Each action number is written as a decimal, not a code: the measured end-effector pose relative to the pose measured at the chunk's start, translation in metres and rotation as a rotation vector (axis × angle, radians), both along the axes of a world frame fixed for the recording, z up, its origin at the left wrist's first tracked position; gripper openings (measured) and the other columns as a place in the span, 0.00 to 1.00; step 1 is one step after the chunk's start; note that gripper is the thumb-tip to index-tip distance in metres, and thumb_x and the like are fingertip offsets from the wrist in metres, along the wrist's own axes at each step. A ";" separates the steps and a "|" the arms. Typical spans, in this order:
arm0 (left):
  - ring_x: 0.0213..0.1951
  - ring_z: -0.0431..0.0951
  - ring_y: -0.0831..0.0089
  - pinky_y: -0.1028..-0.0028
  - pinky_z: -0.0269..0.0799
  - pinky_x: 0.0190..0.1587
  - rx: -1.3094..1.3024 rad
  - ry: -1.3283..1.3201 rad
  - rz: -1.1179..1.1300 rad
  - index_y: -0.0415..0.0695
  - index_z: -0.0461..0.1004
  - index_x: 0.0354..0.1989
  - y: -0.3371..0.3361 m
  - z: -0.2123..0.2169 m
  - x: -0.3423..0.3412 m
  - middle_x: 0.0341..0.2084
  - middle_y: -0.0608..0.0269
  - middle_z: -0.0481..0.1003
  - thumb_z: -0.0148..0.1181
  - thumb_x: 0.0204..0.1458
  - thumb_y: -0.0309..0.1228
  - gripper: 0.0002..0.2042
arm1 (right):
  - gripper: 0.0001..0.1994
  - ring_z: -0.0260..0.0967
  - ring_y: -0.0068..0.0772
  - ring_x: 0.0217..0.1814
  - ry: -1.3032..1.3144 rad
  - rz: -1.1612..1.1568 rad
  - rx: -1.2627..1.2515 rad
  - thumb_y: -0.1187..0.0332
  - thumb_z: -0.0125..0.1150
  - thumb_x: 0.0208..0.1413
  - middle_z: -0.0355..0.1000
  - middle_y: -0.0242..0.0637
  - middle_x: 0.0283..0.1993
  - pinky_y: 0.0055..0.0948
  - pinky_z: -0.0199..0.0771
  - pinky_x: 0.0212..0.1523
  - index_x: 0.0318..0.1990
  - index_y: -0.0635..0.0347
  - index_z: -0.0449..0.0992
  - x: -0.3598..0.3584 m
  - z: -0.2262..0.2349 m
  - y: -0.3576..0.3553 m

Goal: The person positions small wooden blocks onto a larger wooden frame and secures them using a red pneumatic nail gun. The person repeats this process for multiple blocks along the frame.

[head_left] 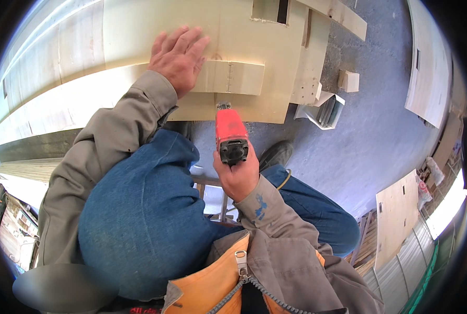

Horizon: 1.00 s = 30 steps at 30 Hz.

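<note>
My left hand (pixel 180 58) lies flat with fingers stretched out, across a narrow wooden strip (pixel 246 78) and the large pale plywood panel (pixel 238 42) beneath it. Closed around the handle of a red nail gun (pixel 230 125) is my right hand (pixel 239 177). The tool's black cap faces me, and its metal nose is at the panel's near edge, just below the strip. Whether the nose touches the wood I cannot tell. Most of the handle is hidden by my fingers and the tool body.
An opened white box (pixel 321 111) with grey metal strips sits on the floor right of the panel. Near it lies a small wood block (pixel 348 81). A yellow hose (pixel 284 179) crosses my right leg. More wooden panels (pixel 427 68) stand at the far right.
</note>
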<state>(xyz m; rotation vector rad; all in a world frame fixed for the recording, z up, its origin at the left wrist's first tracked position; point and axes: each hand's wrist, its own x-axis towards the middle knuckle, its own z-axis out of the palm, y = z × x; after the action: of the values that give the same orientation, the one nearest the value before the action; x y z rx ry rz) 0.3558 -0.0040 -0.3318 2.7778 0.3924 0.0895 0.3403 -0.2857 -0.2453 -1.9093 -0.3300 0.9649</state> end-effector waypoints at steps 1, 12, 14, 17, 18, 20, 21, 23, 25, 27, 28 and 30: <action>0.76 0.60 0.56 0.47 0.48 0.79 0.000 -0.001 0.002 0.53 0.71 0.70 0.000 0.000 0.001 0.73 0.61 0.66 0.58 0.68 0.37 0.22 | 0.27 0.73 0.60 0.58 0.008 0.000 0.002 0.74 0.70 0.53 0.73 0.51 0.57 0.46 0.75 0.60 0.62 0.62 0.72 -0.001 0.000 -0.001; 0.77 0.60 0.55 0.46 0.48 0.79 -0.032 0.014 0.007 0.52 0.73 0.69 -0.003 0.006 0.003 0.73 0.60 0.66 0.57 0.68 0.37 0.21 | 0.19 0.79 0.46 0.52 0.093 -0.192 -0.034 0.72 0.72 0.58 0.78 0.47 0.51 0.41 0.78 0.56 0.56 0.62 0.76 0.005 0.021 -0.017; 0.76 0.60 0.55 0.47 0.48 0.79 -0.030 0.008 0.006 0.52 0.73 0.69 -0.002 0.007 0.001 0.73 0.60 0.67 0.58 0.68 0.38 0.22 | 0.17 0.79 0.38 0.51 0.031 -0.240 0.066 0.72 0.71 0.61 0.79 0.42 0.51 0.36 0.79 0.56 0.56 0.64 0.76 0.018 0.035 -0.025; 0.76 0.61 0.54 0.47 0.49 0.78 -0.060 -0.008 0.007 0.51 0.73 0.69 0.000 0.003 0.001 0.73 0.59 0.67 0.59 0.67 0.39 0.22 | 0.16 0.79 0.32 0.43 0.061 -0.367 0.069 0.71 0.69 0.64 0.78 0.39 0.45 0.33 0.80 0.47 0.56 0.65 0.76 0.060 0.063 -0.060; 0.76 0.61 0.54 0.46 0.50 0.78 -0.076 -0.009 0.007 0.51 0.73 0.69 0.004 0.003 -0.002 0.73 0.59 0.67 0.59 0.67 0.40 0.23 | 0.16 0.79 0.30 0.39 0.099 -0.416 0.047 0.70 0.69 0.65 0.78 0.38 0.42 0.32 0.81 0.42 0.56 0.64 0.76 0.075 0.073 -0.074; 0.76 0.62 0.54 0.46 0.50 0.78 -0.106 -0.017 0.020 0.50 0.73 0.68 0.007 0.009 -0.008 0.72 0.58 0.67 0.60 0.67 0.42 0.23 | 0.15 0.76 0.26 0.31 0.029 -0.500 0.034 0.69 0.67 0.67 0.77 0.36 0.35 0.30 0.79 0.32 0.57 0.63 0.77 0.113 0.123 -0.093; 0.75 0.62 0.55 0.46 0.50 0.78 -0.105 -0.016 0.033 0.49 0.73 0.68 0.010 0.017 -0.015 0.72 0.57 0.68 0.60 0.66 0.44 0.24 | 0.14 0.74 0.25 0.27 -0.057 -0.547 0.065 0.69 0.66 0.68 0.76 0.35 0.32 0.29 0.77 0.29 0.57 0.62 0.77 0.128 0.141 -0.106; 0.74 0.64 0.54 0.49 0.53 0.77 -0.106 -0.034 0.051 0.47 0.74 0.67 0.016 0.031 -0.030 0.71 0.55 0.68 0.62 0.66 0.43 0.24 | 0.12 0.74 0.26 0.27 -0.211 -0.584 0.019 0.68 0.64 0.70 0.77 0.35 0.33 0.29 0.76 0.28 0.57 0.62 0.78 0.161 0.179 -0.144; 0.72 0.66 0.50 0.53 0.58 0.75 -0.119 -0.066 0.069 0.45 0.75 0.66 0.023 0.040 -0.055 0.70 0.51 0.70 0.64 0.64 0.40 0.23 | 0.12 0.74 0.26 0.27 -0.422 -0.560 -0.063 0.67 0.64 0.70 0.77 0.35 0.33 0.29 0.76 0.27 0.56 0.63 0.80 0.190 0.209 -0.187; 0.71 0.67 0.50 0.52 0.59 0.75 -0.151 -0.071 0.132 0.45 0.75 0.66 0.027 0.044 -0.092 0.69 0.51 0.71 0.66 0.63 0.40 0.24 | 0.13 0.74 0.26 0.26 -0.514 -0.503 -0.090 0.66 0.64 0.70 0.77 0.35 0.32 0.30 0.76 0.26 0.56 0.63 0.80 0.209 0.229 -0.229; 0.71 0.68 0.51 0.52 0.60 0.74 -0.174 -0.069 0.163 0.46 0.75 0.65 0.025 0.045 -0.113 0.68 0.51 0.72 0.66 0.62 0.40 0.24 | 0.14 0.75 0.26 0.26 -0.558 -0.472 -0.112 0.66 0.65 0.69 0.77 0.35 0.32 0.31 0.76 0.26 0.56 0.63 0.80 0.211 0.238 -0.245; 0.70 0.69 0.48 0.53 0.64 0.71 -0.205 -0.071 0.177 0.43 0.76 0.65 0.017 0.049 -0.153 0.67 0.48 0.73 0.68 0.62 0.39 0.25 | 0.14 0.75 0.27 0.25 -0.600 -0.428 -0.286 0.66 0.66 0.68 0.77 0.36 0.31 0.31 0.76 0.26 0.55 0.64 0.79 0.205 0.251 -0.270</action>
<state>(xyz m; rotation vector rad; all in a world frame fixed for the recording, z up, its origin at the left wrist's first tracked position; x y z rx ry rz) 0.2029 0.0126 -0.2826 2.5262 0.5933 0.1791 0.5451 -0.5558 0.0055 -2.3822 -0.1135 0.1452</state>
